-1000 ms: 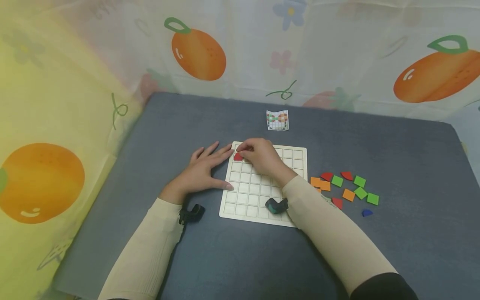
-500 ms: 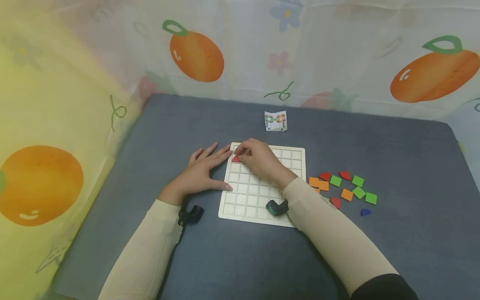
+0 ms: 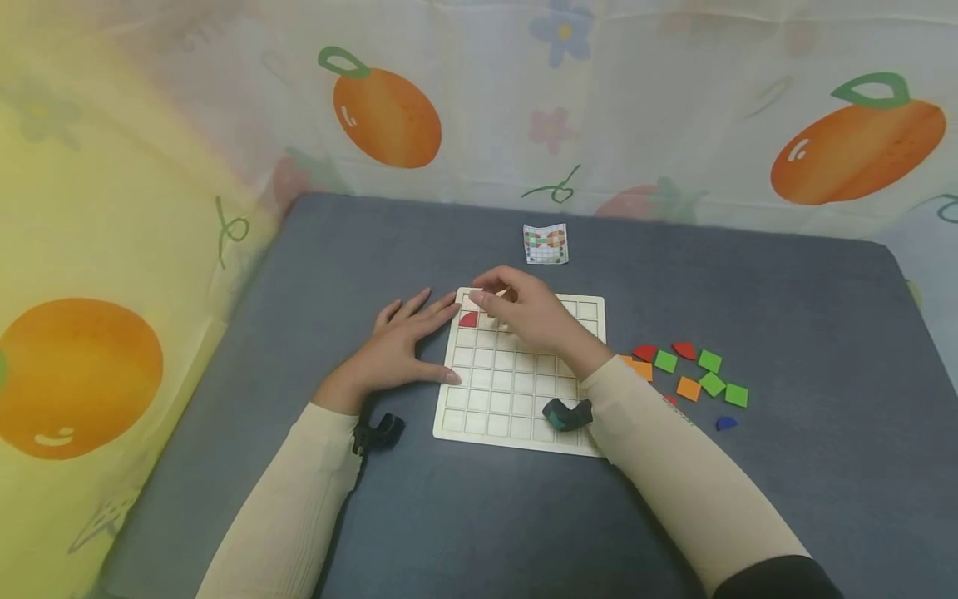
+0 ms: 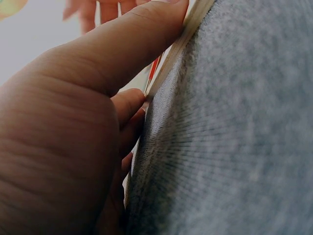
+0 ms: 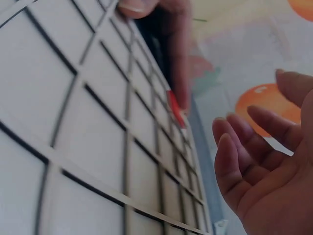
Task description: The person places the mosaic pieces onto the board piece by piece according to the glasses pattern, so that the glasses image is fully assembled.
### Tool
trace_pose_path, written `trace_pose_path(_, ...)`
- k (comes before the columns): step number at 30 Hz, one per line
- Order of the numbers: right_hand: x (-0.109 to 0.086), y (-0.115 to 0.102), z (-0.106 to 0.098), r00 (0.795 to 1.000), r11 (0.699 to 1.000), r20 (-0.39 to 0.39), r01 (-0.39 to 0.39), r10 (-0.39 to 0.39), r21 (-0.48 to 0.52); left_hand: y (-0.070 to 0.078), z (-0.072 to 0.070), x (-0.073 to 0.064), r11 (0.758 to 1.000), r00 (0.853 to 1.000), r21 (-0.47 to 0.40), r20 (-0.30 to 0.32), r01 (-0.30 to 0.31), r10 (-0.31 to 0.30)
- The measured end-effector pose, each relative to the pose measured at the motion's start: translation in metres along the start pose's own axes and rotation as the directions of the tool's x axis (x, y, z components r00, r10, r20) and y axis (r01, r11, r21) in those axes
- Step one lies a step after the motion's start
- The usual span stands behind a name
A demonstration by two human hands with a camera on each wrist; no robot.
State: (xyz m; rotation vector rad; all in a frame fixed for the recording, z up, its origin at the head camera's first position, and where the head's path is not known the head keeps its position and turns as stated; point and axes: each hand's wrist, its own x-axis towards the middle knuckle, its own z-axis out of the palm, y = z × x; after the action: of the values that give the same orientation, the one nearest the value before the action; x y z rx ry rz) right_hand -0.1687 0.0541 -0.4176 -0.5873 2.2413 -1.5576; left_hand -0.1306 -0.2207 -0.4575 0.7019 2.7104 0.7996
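Note:
A pale board (image 3: 486, 426) with a grid of square recesses lies on the table. One red quarter-round tile (image 3: 468, 319) sits in a cell near its upper left corner. My left hand (image 3: 392, 349) is spread along the board's left edge, thumb and fingertips touching it; the left wrist view shows the thumb (image 4: 142, 34) over the rim. Above the top rows hovers my right hand (image 3: 527, 312), with loosely bent fingers and nothing in them. In the right wrist view this hand (image 5: 274, 161) is lifted off the board, and the red tile (image 5: 175, 108) shows beyond.
Right of the board lie loose tiles: several green squares (image 3: 737, 395), orange squares (image 3: 688, 388), red quarter-rounds (image 3: 683, 350) and a blue piece (image 3: 726, 423). The right sleeve (image 3: 674, 449) hides part of them. A small printed pattern card (image 3: 545, 245) lies behind the board.
My right hand has let go of the red tile, which now lies flat in its cell. That hand has risen and shifted slightly right, fingers parting. The left hand stays at the board's edge.

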Motion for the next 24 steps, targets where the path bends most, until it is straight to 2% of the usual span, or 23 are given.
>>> trace_pose_path(5, -0.011, -0.008, -0.016, 0.999, 0.994, 0.009, 0.045, -0.046, 0.095, 0.000, 0.001, 0.000, 1.000, 1.000, -0.005, -0.005, 0.004, -0.004)
trace_pose_path(13, -0.038, -0.016, -0.042, 0.995, 0.981, 0.018, 0.097, -0.101, 0.166, 0.001, 0.000, 0.000, 1.000, 1.000, 0.007, 0.004, 0.010, -0.010)
trace_pose_path(18, -0.058, -0.011, -0.061, 0.988, 0.965, 0.007, 0.149, -0.154, 0.216, 0.001, -0.001, -0.001, 1.000, 1.000, -0.002, 0.004, 0.006, -0.006)
trace_pose_path(24, -0.087, 0.006, -0.086, 0.975, 0.939, -0.029, 0.221, -0.221, 0.262, 0.001, -0.001, -0.001, 1.000, 1.000, -0.009, 0.004, -0.006, 0.006)
